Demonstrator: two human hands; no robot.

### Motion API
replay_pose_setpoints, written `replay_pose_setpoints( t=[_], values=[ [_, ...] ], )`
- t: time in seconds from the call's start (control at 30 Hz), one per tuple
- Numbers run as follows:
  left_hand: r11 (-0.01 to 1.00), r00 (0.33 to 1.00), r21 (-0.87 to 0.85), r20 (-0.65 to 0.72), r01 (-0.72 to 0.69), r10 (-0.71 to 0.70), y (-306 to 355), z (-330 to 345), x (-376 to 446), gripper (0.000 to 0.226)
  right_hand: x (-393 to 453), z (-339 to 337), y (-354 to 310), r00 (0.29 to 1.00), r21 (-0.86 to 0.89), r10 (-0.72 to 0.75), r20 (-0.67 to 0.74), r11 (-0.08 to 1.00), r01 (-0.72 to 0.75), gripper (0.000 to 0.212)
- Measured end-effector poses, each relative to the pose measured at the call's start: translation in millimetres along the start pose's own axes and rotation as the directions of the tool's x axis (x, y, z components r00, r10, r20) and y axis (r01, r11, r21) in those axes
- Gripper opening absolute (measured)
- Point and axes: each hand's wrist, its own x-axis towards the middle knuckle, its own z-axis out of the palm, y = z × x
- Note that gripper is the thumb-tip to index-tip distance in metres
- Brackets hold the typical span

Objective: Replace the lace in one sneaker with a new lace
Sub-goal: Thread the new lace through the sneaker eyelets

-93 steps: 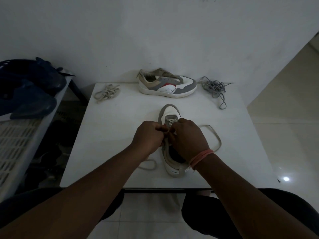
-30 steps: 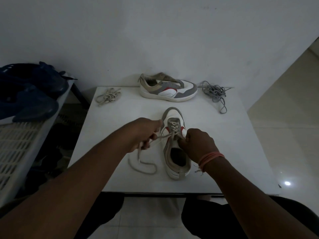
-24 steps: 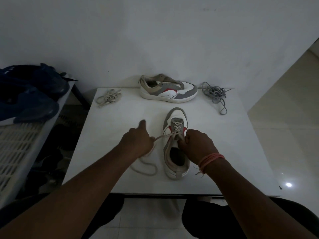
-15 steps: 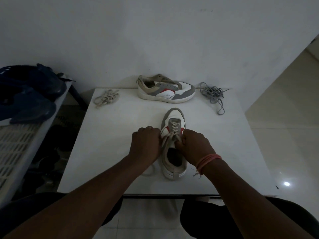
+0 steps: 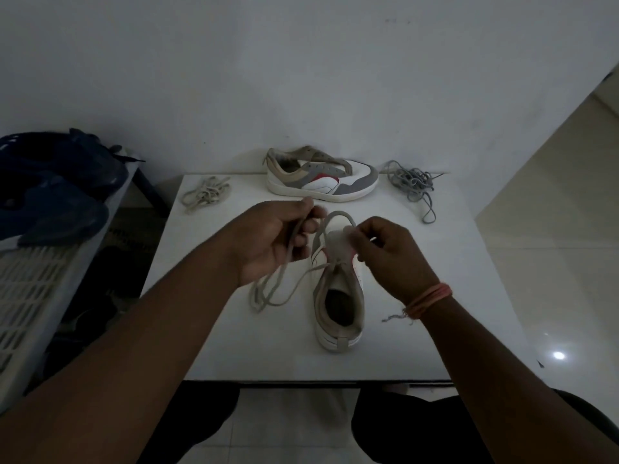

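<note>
A white, grey and red sneaker [image 5: 338, 296] stands on the white table [image 5: 207, 329], heel toward me. A beige lace [image 5: 268, 296] runs from its eyelets out to the left and loops on the table. My left hand [image 5: 274, 242], raised left of the shoe, holds a strand of that lace between thumb and fingers. Over the shoe's front, my right hand [image 5: 385, 252] pinches the other lace end. A second, unlaced sneaker [image 5: 321, 179] lies on its side at the back. A beige lace bundle [image 5: 206, 194] and a grey lace bundle [image 5: 413, 185] lie beside it.
A white slatted rack [image 5: 37, 296] with dark blue cloth [image 5: 50, 182] stands to the left of the table. A wall rises right behind the table. Tiled floor shows on the right, with my knees under the table's near edge.
Both hands have lifted off the sneaker's eyelets. The left hand has drawn its lace strand up and to the left; the right hand has risen over the toe with the other end.
</note>
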Motion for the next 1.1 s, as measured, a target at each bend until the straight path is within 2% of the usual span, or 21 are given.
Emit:
replay_pose_setpoints(
  t=[0.07, 0.1, 0.17, 0.23, 0.3, 0.37, 0.43, 0.47, 0.53, 0.57, 0.6, 0.63, 0.67, 0.7, 0.73, 0.77, 0.8, 0.87, 0.97, 1.03, 1.1],
  values=[
    [0.975, 0.988, -0.219, 0.141, -0.029, 0.061, -4, 6, -2, 0.034, -1, 5, -3, 0.993, 0.179, -0.018, 0.114, 0.984, -0.003, 0.036],
    [0.958, 0.981, -0.283, 0.162, -0.056, 0.105, -6, 9, -3, 0.037, -4, 10, -4, 0.981, 0.275, -0.016, 0.193, 0.961, -0.038, 0.042],
    [0.915, 0.973, -0.387, 0.147, -0.111, 0.180, -5, 11, -1, 0.038, -9, 18, -6, 0.949, 0.425, -0.024, 0.314, 0.897, -0.118, 0.052],
    [0.835, 0.979, -0.532, 0.054, -0.139, 0.198, 0, 5, 4, 0.034, -10, 18, -9, 0.923, 0.517, -0.094, 0.373, 0.847, -0.122, 0.054],
    [0.695, 0.985, -0.699, -0.092, -0.168, 0.146, 4, -9, 8, 0.026, -7, 11, -12, 0.929, 0.622, -0.102, 0.355, 0.768, -0.153, 0.045],
    [0.570, 0.969, -0.787, -0.235, -0.237, 0.077, 4, -24, 12, 0.022, 0, 0, -11, 0.967, 0.691, 0.006, 0.253, 0.699, -0.185, 0.036],
    [0.537, 0.938, -0.792, -0.346, -0.291, -0.001, 0, -35, 15, 0.023, 5, -11, -3, 0.980, 0.609, 0.164, 0.109, 0.769, -0.197, 0.036],
    [0.570, 0.927, -0.773, -0.371, -0.277, -0.053, -3, -37, 17, 0.028, 5, -12, 1, 0.975, 0.507, 0.216, 0.050, 0.836, -0.211, 0.037],
    [0.736, 0.910, -0.667, -0.368, -0.114, -0.193, -12, -34, 21, 0.038, 3, -7, 9, 0.976, 0.272, 0.219, 0.013, 0.938, -0.214, 0.037],
    [0.846, 0.893, -0.533, -0.367, 0.026, -0.259, -16, -28, 22, 0.040, 2, -2, 12, 0.981, 0.180, 0.190, 0.032, 0.965, -0.192, 0.036],
    [0.938, 0.872, -0.310, -0.402, 0.156, -0.278, -20, -20, 21, 0.041, 0, 3, 11, 0.987, 0.115, 0.148, 0.065, 0.981, -0.154, 0.035],
    [0.968, 0.859, 0.007, -0.462, 0.251, -0.219, -24, -11, 19, 0.042, -2, 6, 9, 0.990, 0.068, 0.103, 0.097, 0.992, -0.110, 0.034],
    [0.886, 0.860, 0.365, -0.505, 0.287, -0.070, -29, -6, 18, 0.042, -3, 10, 6, 0.990, 0.030, 0.067, 0.123, 0.997, -0.071, 0.033],
    [0.693, 0.866, 0.670, -0.482, 0.267, 0.133, -33, -2, 16, 0.042, -4, 12, 3, 0.990, -0.010, 0.041, 0.137, 0.999, -0.040, 0.033],
    [0.460, 0.864, 0.866, -0.372, 0.193, 0.338, -38, -1, 15, 0.039, -4, 13, 1, 0.989, -0.044, 0.028, 0.145, 0.999, -0.022, 0.034],
    [0.293, 0.853, 0.952, -0.224, 0.089, 0.472, -43, 0, 15, 0.033, -4, 13, 0, 0.989, -0.067, 0.027, 0.149, 0.998, -0.017, 0.034],
    [0.211, 0.842, 0.977, -0.083, -0.038, 0.534, -47, 1, 14, 0.025, -5, 13, -1, 0.988, -0.075, 0.031, 0.153, 0.997, -0.020, 0.035],
    [0.168, 0.845, 0.962, 0.097, -0.216, 0.526, -54, 0, 19, 0.026, -5, 12, 0, 0.987, -0.094, 0.049, 0.153, 0.995, -0.035, 0.035],
    [0.155, 0.858, 0.972, 0.073, -0.175, 0.509, -64, -2, 26, 0.019, -3, 10, 7, 0.985, -0.207, 0.129, 0.111, 0.973, -0.104, 0.028],
    [0.206, 0.850, 0.967, 0.018, -0.149, 0.527, -69, -4, 29, 0.018, -4, 5, 10, 0.977, -0.247, 0.192, 0.098, 0.955, -0.163, 0.027],
    [0.216, 0.840, 0.967, -0.002, -0.138, 0.543, -72, -2, 30, 0.020, -6, 2, 11, 0.960, -0.276, 0.249, 0.129, 0.939, -0.207, 0.027]
  ],
)
